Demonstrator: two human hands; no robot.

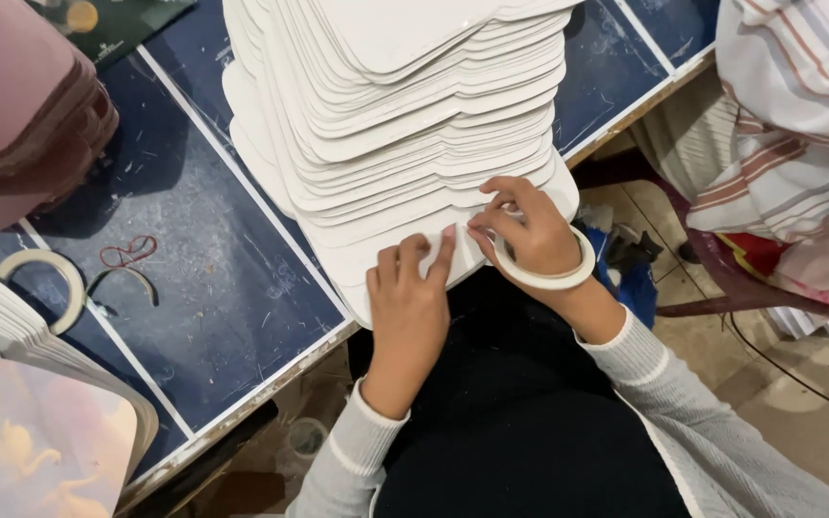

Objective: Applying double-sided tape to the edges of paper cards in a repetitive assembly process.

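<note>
The fanned stack of white rounded cards point(405, 105) fills twelve o'clock on the blue table point(213, 288); the left hand point(410, 297) presses spread fingers onto the lowest card. The right hand point(525, 230), at three o'clock, wears a tape roll point(549, 273) on its wrist; its fingertips pinch at that card's edge.

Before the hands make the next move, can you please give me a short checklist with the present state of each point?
1. Left hand rests flat on the lowest white card: ok.
2. Right hand pinches at that card's near edge: ok; what it pinches, cannot tell.
3. Tape roll sits around the right wrist, within reach: ok.
4. Stack of white cards is fanned and overhangs the table edge toward the person: not ok for steadiness.
5. Blue tabletop beside the stack holds a red rubber band and a second tape roll, apart from the hands: ok.
</note>
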